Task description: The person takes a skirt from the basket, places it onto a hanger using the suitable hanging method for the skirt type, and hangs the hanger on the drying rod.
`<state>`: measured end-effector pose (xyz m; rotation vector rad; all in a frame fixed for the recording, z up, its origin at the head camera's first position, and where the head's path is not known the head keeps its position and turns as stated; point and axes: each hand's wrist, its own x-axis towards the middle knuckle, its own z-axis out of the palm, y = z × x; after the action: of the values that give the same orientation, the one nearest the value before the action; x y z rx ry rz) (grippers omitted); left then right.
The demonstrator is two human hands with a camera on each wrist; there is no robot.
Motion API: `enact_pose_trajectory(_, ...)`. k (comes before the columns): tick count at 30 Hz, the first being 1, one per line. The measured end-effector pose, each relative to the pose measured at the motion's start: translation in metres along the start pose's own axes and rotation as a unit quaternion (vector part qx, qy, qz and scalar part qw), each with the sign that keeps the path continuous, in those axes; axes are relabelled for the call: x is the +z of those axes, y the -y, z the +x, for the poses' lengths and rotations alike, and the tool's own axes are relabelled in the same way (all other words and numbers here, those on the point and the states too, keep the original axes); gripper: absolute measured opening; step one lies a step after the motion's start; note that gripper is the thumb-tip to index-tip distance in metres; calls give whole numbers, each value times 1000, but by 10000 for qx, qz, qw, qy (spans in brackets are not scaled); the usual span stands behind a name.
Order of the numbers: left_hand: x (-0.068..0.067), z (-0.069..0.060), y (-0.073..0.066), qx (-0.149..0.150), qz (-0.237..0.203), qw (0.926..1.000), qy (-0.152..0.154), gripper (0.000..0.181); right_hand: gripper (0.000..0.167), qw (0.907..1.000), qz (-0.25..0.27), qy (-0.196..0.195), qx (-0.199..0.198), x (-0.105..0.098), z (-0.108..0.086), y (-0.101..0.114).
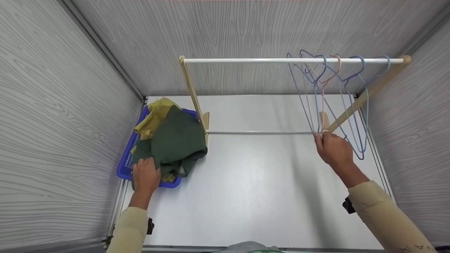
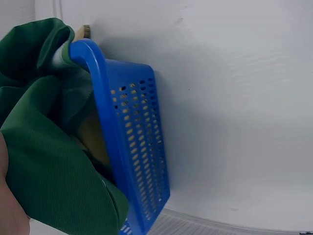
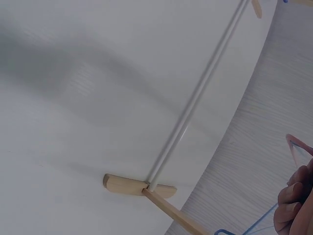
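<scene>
I see matt, finely ribbed green cloth (image 2: 63, 166). The basket (image 2: 118, 142) is glossy plastic, the rack's posts (image 1: 192, 93) smooth wood.

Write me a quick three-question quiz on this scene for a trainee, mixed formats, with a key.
1. True or false: the blue basket stands on the person's right.
2. Which cloth does the left hand grip? a) yellow b) dark green c) white
3. Fill in: the right hand grips ___ hooked over the upper rail.

Key: 1. False, it is on the left. 2. b, the dark green cloth. 3. hangers.
</scene>
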<state>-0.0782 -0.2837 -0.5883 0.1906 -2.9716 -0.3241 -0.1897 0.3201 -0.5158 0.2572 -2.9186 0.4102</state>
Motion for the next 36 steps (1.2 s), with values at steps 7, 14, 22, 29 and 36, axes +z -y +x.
enact_pose_trajectory(7,0,12,-7,-213,-125,9997,-16,36,46,10000,-43,-80,16,-1,-1,-5)
enact_pose_trajectory(14,-6,24,-17,-126,-404,9979,-500,36,46,9984,-156,-498,-225,-1,1,-6)
enact_pose_trajectory(22,-2,21,-17,50,-474,9973,-559,34,44,9959,-235,-754,-439,10,-9,-3)
enact_pose_trajectory(29,-6,26,-28,113,-552,9966,-609,32,45,9942,-363,-797,-617,11,-6,-1)
enact_pose_trajectory(36,-12,38,-50,411,-523,9956,-665,17,46,9928,-463,-926,-607,8,-4,-5)
